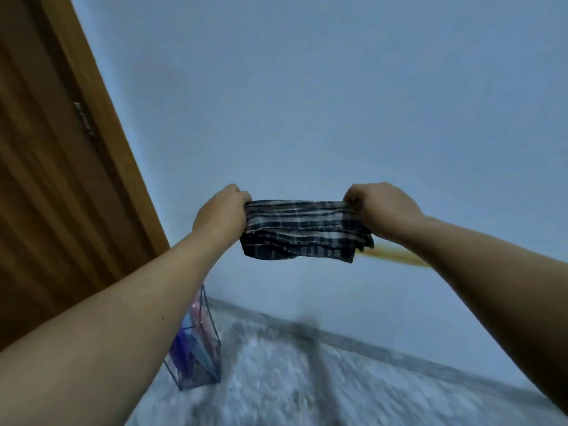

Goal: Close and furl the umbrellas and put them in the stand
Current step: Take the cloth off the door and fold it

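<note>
A dark plaid fabric piece (302, 230), striped in navy, white and tan, is stretched level between my two hands at chest height in front of the wall. My left hand (222, 215) grips its left end in a closed fist. My right hand (376, 207) pinches its right end. It looks like an umbrella sleeve or furled canopy; I cannot tell which. A blurred yellow-orange streak (396, 256), perhaps a handle, shows behind my right wrist. A wire-frame stand (199, 355) sits on the floor below my left forearm, with blue and pink things inside.
A brown wooden door (55, 179) with a hinge fills the left side. A pale blue wall (307, 103) is straight ahead. The speckled grey floor (276, 379) has a dark blurred streak (316, 342) running across it.
</note>
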